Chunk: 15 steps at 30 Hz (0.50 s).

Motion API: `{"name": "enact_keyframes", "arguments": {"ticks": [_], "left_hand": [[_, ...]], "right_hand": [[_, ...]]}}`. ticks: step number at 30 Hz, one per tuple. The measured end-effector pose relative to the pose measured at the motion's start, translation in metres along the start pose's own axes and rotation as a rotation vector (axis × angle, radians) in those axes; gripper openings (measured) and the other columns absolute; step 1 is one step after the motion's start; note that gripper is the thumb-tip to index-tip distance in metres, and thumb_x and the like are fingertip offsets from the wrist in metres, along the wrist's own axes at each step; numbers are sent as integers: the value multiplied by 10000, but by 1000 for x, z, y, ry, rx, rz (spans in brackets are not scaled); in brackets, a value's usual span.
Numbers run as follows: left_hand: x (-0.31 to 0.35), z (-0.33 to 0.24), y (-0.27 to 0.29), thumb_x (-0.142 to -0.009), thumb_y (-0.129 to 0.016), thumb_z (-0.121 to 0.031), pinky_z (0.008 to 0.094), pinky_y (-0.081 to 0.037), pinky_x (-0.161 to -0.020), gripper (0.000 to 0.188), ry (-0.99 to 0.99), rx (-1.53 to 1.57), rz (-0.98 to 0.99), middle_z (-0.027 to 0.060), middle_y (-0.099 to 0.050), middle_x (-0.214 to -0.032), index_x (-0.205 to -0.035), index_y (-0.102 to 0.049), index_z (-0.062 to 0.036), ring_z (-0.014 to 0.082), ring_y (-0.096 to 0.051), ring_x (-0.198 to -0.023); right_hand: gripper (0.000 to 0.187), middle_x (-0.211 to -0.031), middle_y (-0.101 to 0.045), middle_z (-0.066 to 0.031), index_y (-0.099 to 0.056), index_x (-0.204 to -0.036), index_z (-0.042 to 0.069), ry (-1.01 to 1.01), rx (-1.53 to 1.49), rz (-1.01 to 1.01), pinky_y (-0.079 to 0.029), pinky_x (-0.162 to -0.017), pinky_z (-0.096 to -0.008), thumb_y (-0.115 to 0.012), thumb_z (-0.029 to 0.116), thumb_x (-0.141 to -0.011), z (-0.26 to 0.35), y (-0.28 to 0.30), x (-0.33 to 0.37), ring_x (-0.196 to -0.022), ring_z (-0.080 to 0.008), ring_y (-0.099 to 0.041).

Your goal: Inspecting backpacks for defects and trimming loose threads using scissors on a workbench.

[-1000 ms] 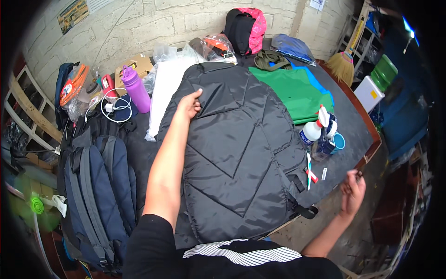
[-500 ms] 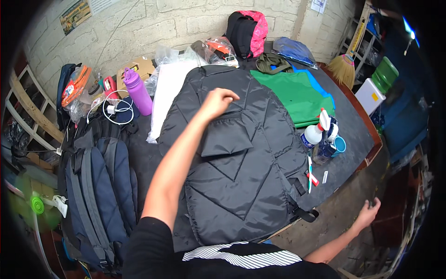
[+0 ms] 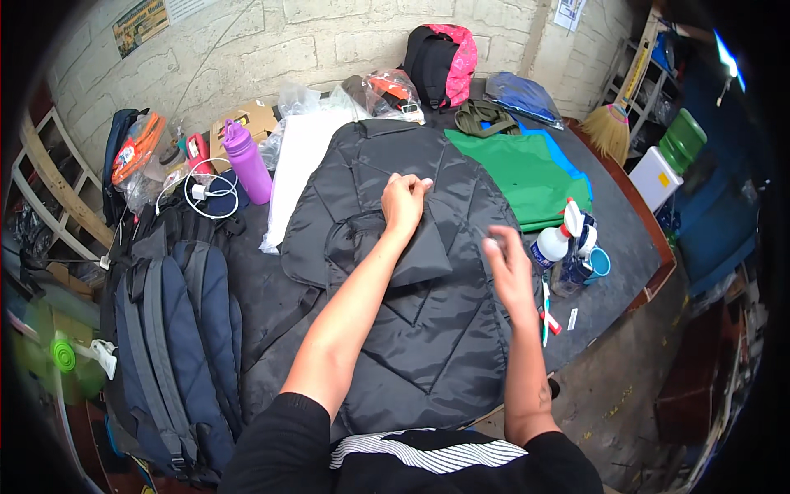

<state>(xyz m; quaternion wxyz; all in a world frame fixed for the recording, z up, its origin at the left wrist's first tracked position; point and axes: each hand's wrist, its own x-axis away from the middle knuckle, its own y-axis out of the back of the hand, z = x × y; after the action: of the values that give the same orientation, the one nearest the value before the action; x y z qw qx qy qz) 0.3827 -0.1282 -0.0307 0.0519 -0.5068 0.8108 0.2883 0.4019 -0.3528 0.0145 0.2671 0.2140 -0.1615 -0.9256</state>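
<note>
"Starting nearest the body, what shows?"

"A striped white patch [image 3: 485, 457] on the dark shirt, then a black quilted bag [image 3: 395, 329] lying flat on the dark table [image 3: 629, 198], right in front of the person."

"And the hands?"

"The right hand [image 3: 512, 272] is blurred, its fingers apart, over the bag's right side. I can't tell whether it touches. The left hand [image 3: 403, 206] is curled above a folded black flap [image 3: 424, 259] on the bag, thumb and forefinger close together; whether fabric is pinched between them, I can't tell."

"What sits alongside?"

"A navy backpack [image 3: 197, 321] to the left; to the right, a white spray bottle [image 3: 550, 247] beside a blue cup [image 3: 600, 262]."

"Farther off?"

"Green cloth [image 3: 510, 173] at right, a purple bottle [image 3: 248, 169] at left near a white sheet [image 3: 309, 148]. Beyond them, a pink-and-black backpack [image 3: 444, 66] stands by the pale block wall [image 3: 346, 33]."
</note>
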Motion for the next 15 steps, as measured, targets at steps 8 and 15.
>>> {"name": "enact_keyframes", "arguments": {"ticks": [8, 15], "left_hand": [[30, -21, 13, -887, -573, -123, 360, -429, -654, 154, -272, 183, -222, 104, -456, -803, -810, -522, 2, 241, -501, -726], [39, -31, 19, -937, -511, -139, 382, -440, -667, 142, -245, 182, -214, 121, -460, -891, -873, -492, -14, 281, -519, -735]], "right_hand": [[248, -822, -665, -160, -576, -931, 49, 195, 473, -42, -492, -645, -394, -670, 242, -806, 27, -52, -46, -737, -314, -649], [217, -697, -618, -104, -525, -825, 55, 459, 607, -128, -478, -588, -393, -688, 179, -752, 32, -62, -46, -674, -280, -633]]}}
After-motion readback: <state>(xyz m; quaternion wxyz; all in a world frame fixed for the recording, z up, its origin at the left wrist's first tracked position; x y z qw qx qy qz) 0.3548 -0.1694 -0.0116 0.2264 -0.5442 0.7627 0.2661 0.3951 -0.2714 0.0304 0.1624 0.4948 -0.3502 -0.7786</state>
